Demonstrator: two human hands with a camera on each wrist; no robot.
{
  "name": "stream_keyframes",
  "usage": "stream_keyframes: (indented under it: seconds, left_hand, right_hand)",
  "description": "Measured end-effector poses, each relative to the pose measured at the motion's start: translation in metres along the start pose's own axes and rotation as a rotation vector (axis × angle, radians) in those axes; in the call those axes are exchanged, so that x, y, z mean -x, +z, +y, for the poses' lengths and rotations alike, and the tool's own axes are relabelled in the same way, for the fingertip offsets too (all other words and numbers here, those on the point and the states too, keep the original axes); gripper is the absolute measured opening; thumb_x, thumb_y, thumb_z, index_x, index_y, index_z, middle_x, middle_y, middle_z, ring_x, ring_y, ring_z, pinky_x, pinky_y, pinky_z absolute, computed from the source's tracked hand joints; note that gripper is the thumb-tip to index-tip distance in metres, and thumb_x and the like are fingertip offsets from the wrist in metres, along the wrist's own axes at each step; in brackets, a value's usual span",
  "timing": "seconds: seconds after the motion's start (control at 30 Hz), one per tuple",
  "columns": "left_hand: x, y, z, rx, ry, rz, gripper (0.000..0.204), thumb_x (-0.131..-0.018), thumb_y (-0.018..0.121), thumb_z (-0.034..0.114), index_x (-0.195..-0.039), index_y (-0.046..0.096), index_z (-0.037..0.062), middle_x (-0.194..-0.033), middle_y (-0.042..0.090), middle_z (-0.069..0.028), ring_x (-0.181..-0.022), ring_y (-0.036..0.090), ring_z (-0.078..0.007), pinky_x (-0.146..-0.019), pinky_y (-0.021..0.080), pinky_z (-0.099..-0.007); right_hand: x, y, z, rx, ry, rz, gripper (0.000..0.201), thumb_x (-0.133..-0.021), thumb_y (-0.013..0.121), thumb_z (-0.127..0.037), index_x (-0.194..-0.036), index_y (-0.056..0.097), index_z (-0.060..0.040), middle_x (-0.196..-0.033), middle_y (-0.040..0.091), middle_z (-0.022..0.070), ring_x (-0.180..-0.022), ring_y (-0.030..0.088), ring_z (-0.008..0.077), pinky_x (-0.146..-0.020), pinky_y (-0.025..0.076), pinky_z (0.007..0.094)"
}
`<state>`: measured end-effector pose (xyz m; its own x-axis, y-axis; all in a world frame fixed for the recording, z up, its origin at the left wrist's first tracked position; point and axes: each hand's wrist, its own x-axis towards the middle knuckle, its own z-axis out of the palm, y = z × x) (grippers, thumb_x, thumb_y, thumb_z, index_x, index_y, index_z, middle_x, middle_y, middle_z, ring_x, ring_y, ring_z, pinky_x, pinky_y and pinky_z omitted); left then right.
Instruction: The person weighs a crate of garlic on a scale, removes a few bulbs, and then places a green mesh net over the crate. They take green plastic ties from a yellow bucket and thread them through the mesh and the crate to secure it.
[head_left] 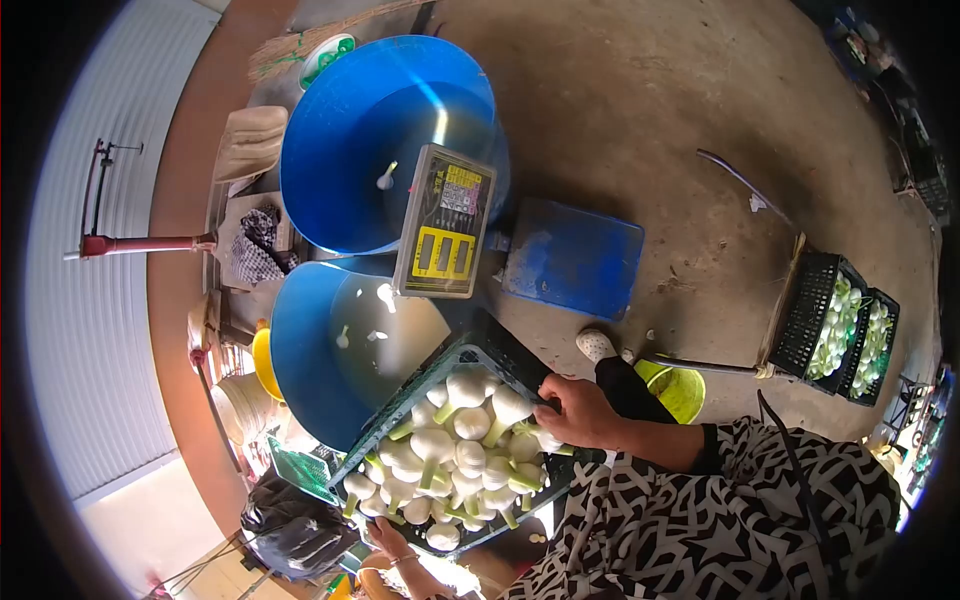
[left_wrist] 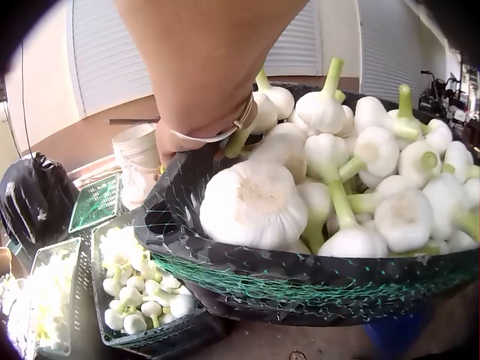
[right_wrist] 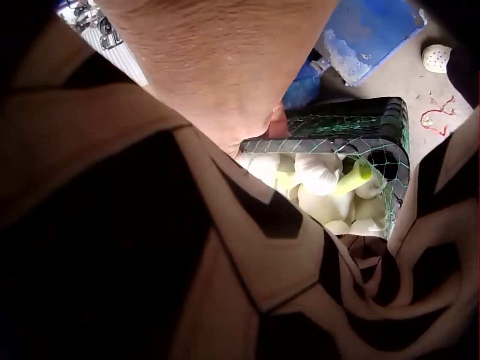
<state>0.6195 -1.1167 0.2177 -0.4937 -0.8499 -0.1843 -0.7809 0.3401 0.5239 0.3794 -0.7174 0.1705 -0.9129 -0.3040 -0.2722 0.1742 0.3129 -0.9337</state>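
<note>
A black plastic crate [head_left: 512, 352] heaped with white garlic bulbs [head_left: 470, 425] on short green stems is held in front of the person's body. My right hand [head_left: 580, 412] grips its rim on one side, fingers curled over the edge. On the opposite side my left hand [head_left: 388, 540] holds the rim; in the left wrist view the forearm and the crate wall hide most of its fingers. Green netting [left_wrist: 300, 277] wraps the crate's outer wall. Patterned cloth covers much of the right wrist view, where the crate's corner [right_wrist: 390, 124] shows beside the hand.
Two blue tubs [head_left: 300, 185] holding water stand beyond the crate. A scale display [head_left: 445, 222] rises beside a blue scale platform [head_left: 575, 258]. Filled crates [head_left: 805, 310] stand at right; another garlic crate [left_wrist: 97, 277] sits low at left. A yellow-green bucket [head_left: 685, 395] is near the person's foot.
</note>
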Motion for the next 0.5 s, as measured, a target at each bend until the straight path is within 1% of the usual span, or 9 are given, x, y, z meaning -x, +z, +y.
stream_keyframes:
  seconds: [0.1, 0.13, 0.2, 0.27, 0.3, 0.37, 0.43, 0.47, 0.5]
  left_hand:
    - [-0.01, 0.014, -0.021, -0.575, 0.031, 0.271, 0.046, -0.095, 0.04, 0.029, -0.122, 0.046, -0.0073, -0.107, 0.058, -0.0295, -0.094, 0.056, -0.0427, -0.082, 0.043, -0.0469]
    - [-0.017, 0.014, -0.019, -0.558, 0.07, 0.251, 0.048, -0.095, 0.039, 0.029, -0.125, 0.042, -0.0082, -0.111, 0.055, -0.0327, -0.1, 0.053, -0.0469, -0.085, 0.041, -0.051]
    - [-0.044, 0.014, -0.039, -0.59, 0.062, 0.214, 0.051, -0.094, 0.039, 0.032, -0.123, 0.044, -0.0091, -0.111, 0.055, -0.0331, -0.101, 0.053, -0.047, -0.087, 0.041, -0.0495]
    - [-0.055, 0.009, -0.017, -0.575, -0.024, 0.106, 0.054, -0.093, 0.04, 0.036, -0.124, 0.045, -0.0085, -0.113, 0.054, -0.0324, -0.102, 0.053, -0.046, -0.088, 0.042, -0.0492]
    - [-0.052, 0.007, 0.006, -0.563, -0.107, 0.047, 0.055, -0.093, 0.04, 0.037, -0.124, 0.046, -0.0081, -0.114, 0.054, -0.0318, -0.102, 0.053, -0.0452, -0.089, 0.042, -0.0492]
    - [-0.072, 0.01, -0.025, -0.672, -0.068, 0.102, 0.057, -0.092, 0.04, 0.039, -0.124, 0.046, -0.0075, -0.115, 0.055, -0.0301, -0.104, 0.054, -0.0438, -0.089, 0.042, -0.0493]
    - [-0.076, 0.011, -0.021, -0.66, -0.093, 0.073, 0.057, -0.092, 0.04, 0.039, -0.124, 0.046, -0.0068, -0.115, 0.056, -0.0285, -0.104, 0.054, -0.0439, -0.088, 0.043, -0.0487]
    - [-0.075, 0.012, -0.016, -0.64, -0.07, 0.084, 0.057, -0.092, 0.04, 0.04, -0.124, 0.046, -0.0063, -0.115, 0.056, -0.028, -0.103, 0.054, -0.045, -0.088, 0.043, -0.0491]
    - [-0.073, 0.012, -0.009, -0.6, -0.081, 0.081, 0.054, -0.091, 0.04, 0.039, -0.121, 0.048, -0.0058, -0.113, 0.056, -0.0285, -0.1, 0.055, -0.0463, -0.087, 0.043, -0.0497]
  right_hand:
    - [-0.007, 0.0, -0.013, 0.0, 0.019, -0.07, 0.021, -0.078, 0.064, -0.019, -0.087, 0.054, -0.0034, -0.067, 0.061, 0.0139, -0.062, 0.061, 0.0334, -0.058, 0.046, 0.0424]
    - [-0.01, 0.0, -0.016, -0.028, -0.034, -0.071, 0.02, -0.079, 0.064, -0.019, -0.087, 0.054, -0.0035, -0.068, 0.062, 0.0138, -0.062, 0.061, 0.0333, -0.057, 0.046, 0.0422]
    - [-0.016, 0.0, -0.023, -0.063, -0.099, -0.078, 0.019, -0.08, 0.064, -0.019, -0.087, 0.054, -0.0037, -0.069, 0.062, 0.0138, -0.062, 0.061, 0.0333, -0.057, 0.046, 0.042]
    - [-0.029, 0.004, -0.029, -0.003, -0.132, -0.134, 0.019, -0.081, 0.063, -0.02, -0.086, 0.054, -0.0041, -0.07, 0.063, 0.0131, -0.063, 0.061, 0.0329, -0.058, 0.046, 0.042]
    - [-0.034, 0.003, -0.032, 0.015, -0.121, -0.173, 0.02, -0.083, 0.064, -0.019, -0.083, 0.053, -0.0016, -0.071, 0.063, 0.014, -0.064, 0.063, 0.0294, -0.059, 0.047, 0.0369]
    - [-0.04, 0.0, -0.03, -0.069, -0.122, -0.221, 0.024, -0.084, 0.064, -0.024, -0.083, 0.055, -0.0009, -0.071, 0.064, 0.0133, -0.063, 0.062, 0.0262, -0.059, 0.047, 0.0345]
    - [-0.047, -0.008, -0.029, -0.019, -0.147, -0.299, 0.029, -0.083, 0.066, -0.027, -0.084, 0.057, -0.0002, -0.07, 0.064, 0.0118, -0.062, 0.062, 0.0214, -0.059, 0.046, 0.033]
    - [-0.053, -0.018, -0.032, -0.024, -0.052, -0.429, 0.031, -0.084, 0.066, -0.03, -0.085, 0.058, -0.0004, -0.07, 0.063, 0.0101, -0.062, 0.062, 0.0196, -0.059, 0.047, 0.0323]
    - [-0.06, -0.026, -0.033, -0.06, 0.082, -0.516, 0.034, -0.082, 0.066, -0.036, -0.082, 0.059, -0.0031, -0.07, 0.065, 0.0097, -0.064, 0.064, 0.0231, -0.063, 0.049, 0.0344]
